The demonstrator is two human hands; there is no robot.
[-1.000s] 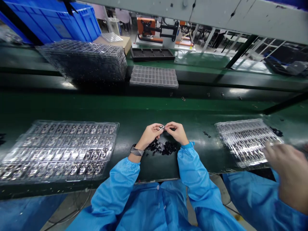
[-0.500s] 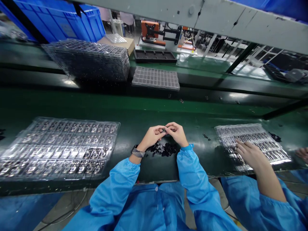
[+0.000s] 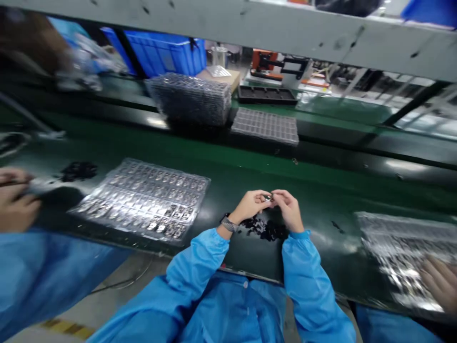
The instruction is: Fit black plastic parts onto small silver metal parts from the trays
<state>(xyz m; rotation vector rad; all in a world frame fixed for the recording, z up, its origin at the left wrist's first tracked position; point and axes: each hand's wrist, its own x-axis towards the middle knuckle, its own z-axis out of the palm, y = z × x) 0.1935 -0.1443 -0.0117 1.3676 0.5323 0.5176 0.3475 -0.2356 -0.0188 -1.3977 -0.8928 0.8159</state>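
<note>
My left hand (image 3: 249, 206) and my right hand (image 3: 290, 209) meet over the green belt, fingertips pinched together on one small metal part (image 3: 268, 196). A watch sits on my left wrist. Just below my hands lies a pile of small black parts (image 3: 266, 228). A clear blister tray (image 3: 144, 200) filled with several small metal pieces lies to the left of my left hand. Both my sleeves are blue.
A second clear tray (image 3: 407, 252) lies at the right, with a co-worker's hand (image 3: 441, 281) on it. Another person's hands (image 3: 14, 197) work at the far left beside more black parts (image 3: 78, 170). Stacked trays (image 3: 191, 97), a flat grid tray (image 3: 266, 125) and a blue crate (image 3: 166, 52) stand behind.
The camera has swung to the left, bringing a person at the far left into view. My hands stay pinched on the small part. The co-worker's hand at the right sits lower on the tray.
</note>
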